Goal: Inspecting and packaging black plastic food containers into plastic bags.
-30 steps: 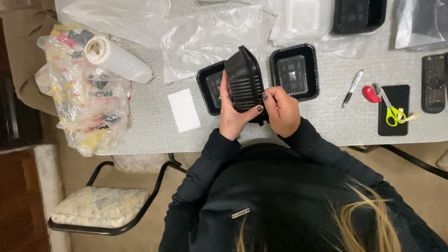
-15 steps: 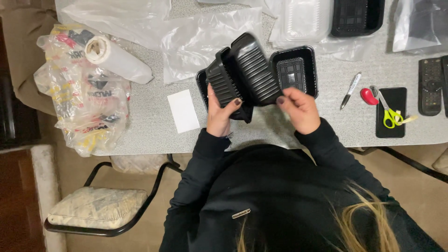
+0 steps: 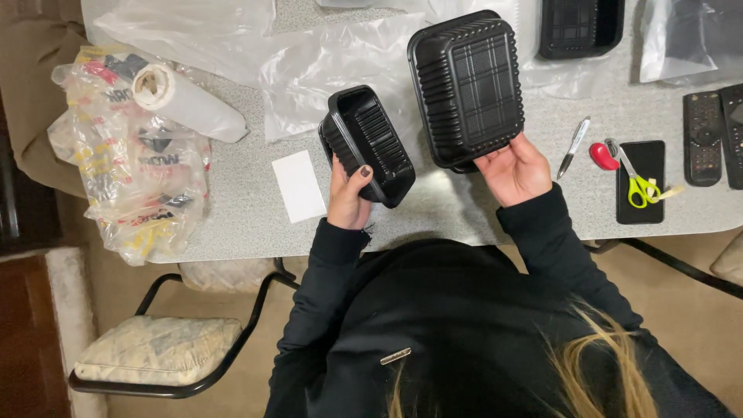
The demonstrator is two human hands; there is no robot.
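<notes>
My left hand (image 3: pixel 348 197) has its grip clamped on the near end of a smaller black plastic tray (image 3: pixel 368 143), tilted so I see into its ribbed hollow, while my right hand (image 3: pixel 515 169) grips the near edge of a larger black plastic tray (image 3: pixel 467 87), held bottom-up; the two trays sit close together above the bench (image 3: pixel 232 209) but apart. A white card (image 3: pixel 299 186) lies just left of my left hand, clear plastic sheets (image 3: pixel 325 58) spread beyond the trays, and a pen (image 3: pixel 573 146) and green-handled scissors (image 3: pixel 636 182) lie to the right.
</notes>
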